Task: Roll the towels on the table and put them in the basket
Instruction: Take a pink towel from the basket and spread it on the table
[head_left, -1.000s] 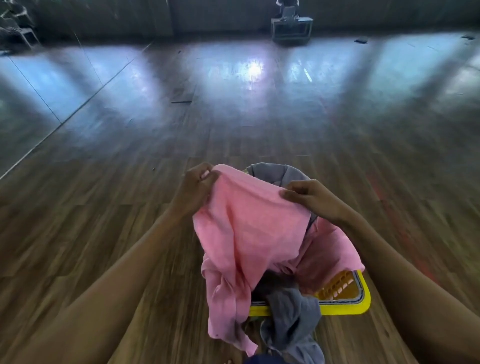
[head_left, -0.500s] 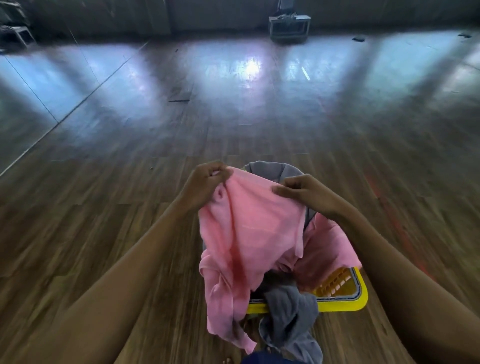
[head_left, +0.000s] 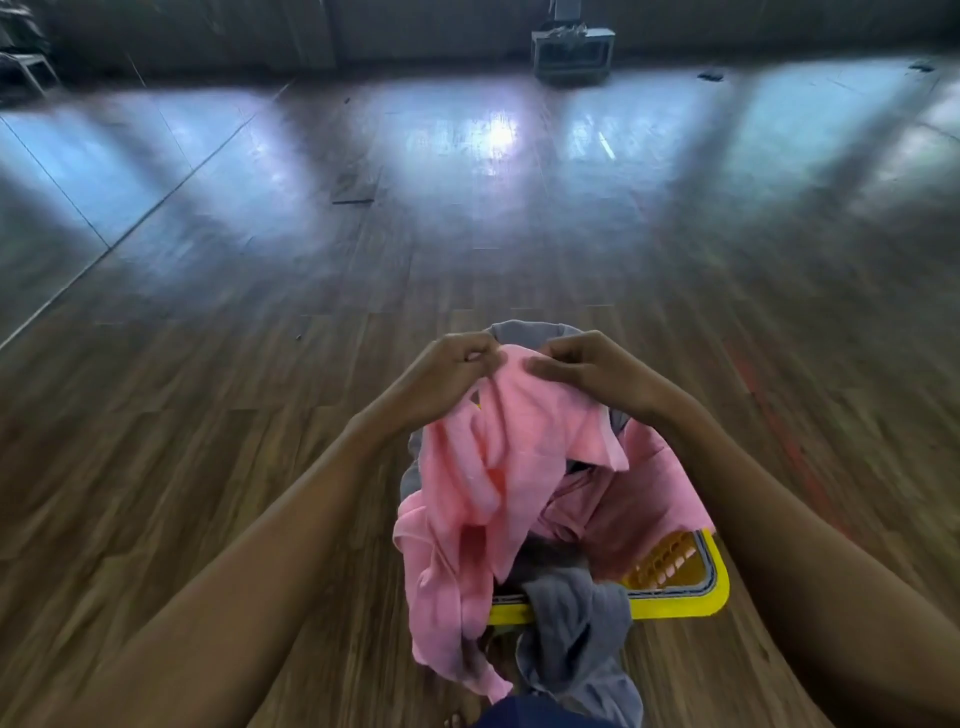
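I see the left hand (head_left: 441, 371) and right hand (head_left: 597, 371) close together, fingers (head_left: 550, 366) curled, pinching the pink towel (head_left: 519, 447) by its top edge. It hangs beneath them into the yellow basket (head_left: 675, 605).

A big hall, studio-like: shiny plank floor (head_left: 249, 426) runs far beyond the left hand (head_left: 447, 376) to a dark wall (head_left: 208, 31).

I note a plain pink towel (head_left: 498, 431), unpatterned. I record a grey towel (head_left: 571, 623), likewise plain. The basket (head_left: 675, 609) has a yellow rim and an orange-yellow lattice wall. The floor (head_left: 208, 441) is brown wood-grain planking with pale blue-white sheen; one faded red stripe (head_left: 784, 436) crosses it.
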